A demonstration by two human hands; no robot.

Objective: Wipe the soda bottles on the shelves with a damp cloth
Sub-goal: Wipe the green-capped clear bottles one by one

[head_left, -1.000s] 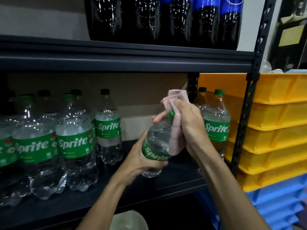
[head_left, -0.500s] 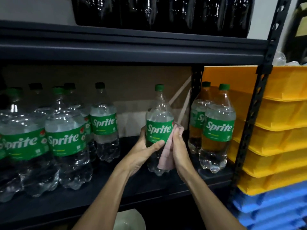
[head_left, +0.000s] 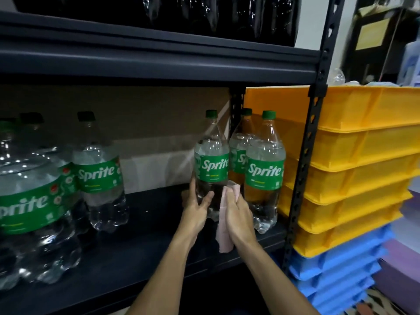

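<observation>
Now, left hand (head_left: 196, 210): grips Sprite bottle (head_left: 212, 169) low.
Right hand (head_left: 238, 215): holds cloth (head_left: 223, 237) at bottle's 4 o'clock; fingertips hidden.

Yellow crates (head_left: 363, 155) stacked atop blue crates (head_left: 336, 276) — purple bins (head_left: 406, 269), perhaps, far right.

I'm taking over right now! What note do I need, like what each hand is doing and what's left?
Left hand: grips the lower part of an upright Sprite bottle.
Right hand: holds the pink cloth against that bottle's lower right side.
Where: on the shelf, with two more bottles just to its right and other bottles to the left.
Done: this bottle is being wiped.
Left: finish it, then do the rest. I cannot tell which are already clean.
</observation>
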